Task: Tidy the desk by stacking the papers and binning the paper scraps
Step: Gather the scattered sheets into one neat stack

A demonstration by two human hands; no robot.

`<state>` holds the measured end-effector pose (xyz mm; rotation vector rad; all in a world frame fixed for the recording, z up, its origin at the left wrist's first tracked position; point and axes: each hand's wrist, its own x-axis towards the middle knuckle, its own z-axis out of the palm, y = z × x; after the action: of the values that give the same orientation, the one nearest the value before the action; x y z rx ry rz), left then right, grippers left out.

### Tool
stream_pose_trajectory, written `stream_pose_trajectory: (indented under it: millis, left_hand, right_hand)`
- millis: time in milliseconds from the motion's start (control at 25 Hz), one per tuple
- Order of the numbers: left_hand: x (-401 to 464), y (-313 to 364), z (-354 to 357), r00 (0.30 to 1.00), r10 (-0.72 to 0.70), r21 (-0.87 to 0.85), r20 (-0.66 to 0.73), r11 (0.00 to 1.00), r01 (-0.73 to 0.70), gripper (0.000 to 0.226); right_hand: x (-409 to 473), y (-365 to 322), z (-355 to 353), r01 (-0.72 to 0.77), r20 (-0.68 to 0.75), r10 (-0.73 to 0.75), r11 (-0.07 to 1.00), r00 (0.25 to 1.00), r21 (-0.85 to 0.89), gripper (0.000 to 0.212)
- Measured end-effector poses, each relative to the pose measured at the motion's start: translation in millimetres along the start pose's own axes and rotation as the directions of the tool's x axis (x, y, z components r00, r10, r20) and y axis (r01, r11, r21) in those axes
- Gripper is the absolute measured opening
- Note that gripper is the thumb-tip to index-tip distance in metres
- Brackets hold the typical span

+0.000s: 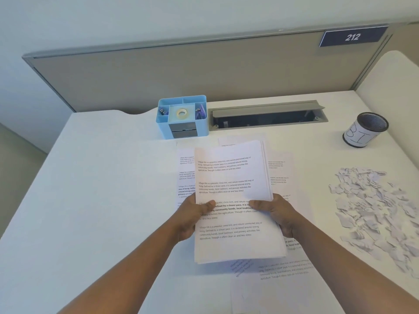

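Hands, left (192,214) and right (275,215), fingers curled, grip one stack of papers (233,189) above one scrap pile (374,205).

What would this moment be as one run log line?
left hand + right hand: hold paper stack | loose sheets: on desk | scraps: unbinned | bin: upright

Bare desk (102,177) left of papers (229,189)

"212" on sign (352,36), perhaps "BI" on cup (360,134)
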<state>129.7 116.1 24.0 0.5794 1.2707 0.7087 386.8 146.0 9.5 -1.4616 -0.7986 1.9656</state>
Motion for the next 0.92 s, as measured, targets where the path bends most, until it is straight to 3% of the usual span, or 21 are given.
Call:
stream_pose_trajectory:
  millis: [80,240,400,640,800,920]
  left_hand:
    - [6,0,-8,0.999,0.017,0.072,-0.038,0.997,-0.014,0.026]
    - [21,-20,-24,0.939,0.174,0.282,-0.297,0.955,-0.088,0.016]
    - [27,-49,-22,0.953,0.223,0.480,-0.205,0.872,-0.101,0.011]
    - [24,-54,22,0.981,0.160,0.536,-0.109,0.840,-0.078,0.015]
    - [26,-67,58,0.962,0.186,0.541,-0.199,0.839,-0.050,0.016]
    - [22,-76,90,0.913,0.248,0.619,-0.323,0.785,0.006,0.021]
  right_hand:
    - [2,2,1,0.002,-0.045,-0.001,1.000,0.999,0.016,0.025]
    - [1,6,-10,0.005,-0.170,0.010,0.996,0.985,0.089,0.022]
    - [-9,11,-41,0.022,-0.275,0.015,0.991,0.961,0.133,0.034]
    - [-26,4,-105,0.068,-0.355,-0.008,0.985,0.935,0.157,0.034]
    - [-24,11,-143,0.022,-0.307,0.020,0.991,0.952,0.134,0.037]
    - [-23,9,-172,-0.017,-0.245,0.043,0.994,0.969,0.105,0.036]
